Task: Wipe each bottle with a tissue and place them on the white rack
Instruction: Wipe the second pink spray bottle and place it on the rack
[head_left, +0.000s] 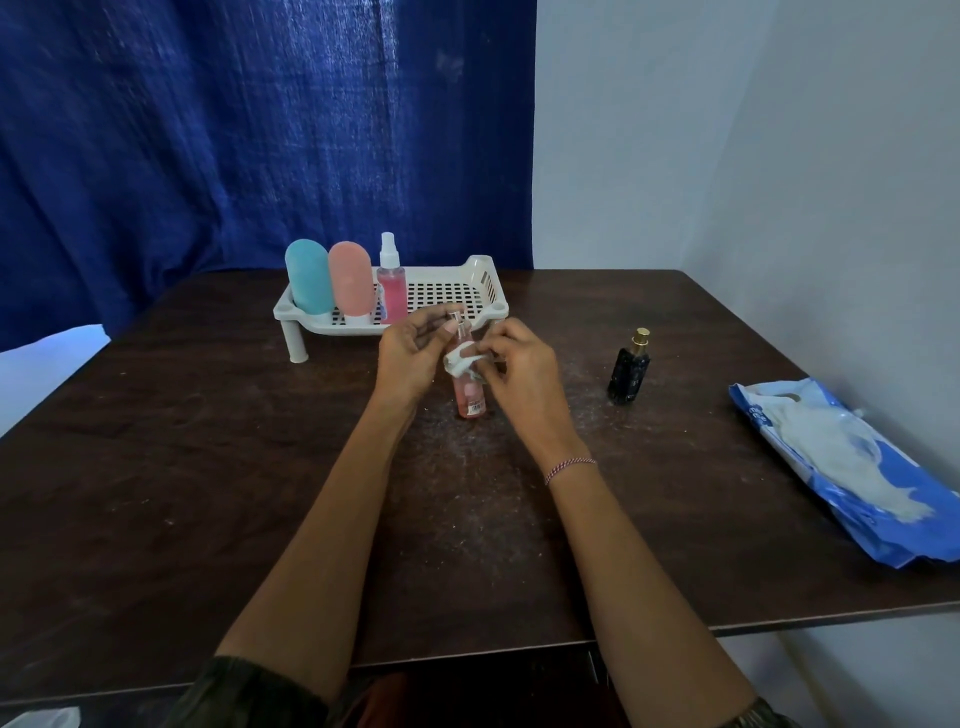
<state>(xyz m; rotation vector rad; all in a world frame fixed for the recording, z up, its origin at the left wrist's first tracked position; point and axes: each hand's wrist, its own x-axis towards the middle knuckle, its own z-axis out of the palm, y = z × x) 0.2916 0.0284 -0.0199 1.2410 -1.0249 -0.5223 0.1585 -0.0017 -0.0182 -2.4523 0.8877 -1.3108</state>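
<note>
Pinching the clear pink bottle (470, 397) is the left hand (406, 359) — right hand (520, 370) grasps white tissue (459, 361).

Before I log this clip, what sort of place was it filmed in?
Probably a plain room at home: a dark table beside a bare pale wall, with a blue curtain hanging behind it.

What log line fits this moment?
wiping; left hand holds bottle; right hand holds tissue on it; rack: blue tube, pink tube, spray; table: black bottle
</note>
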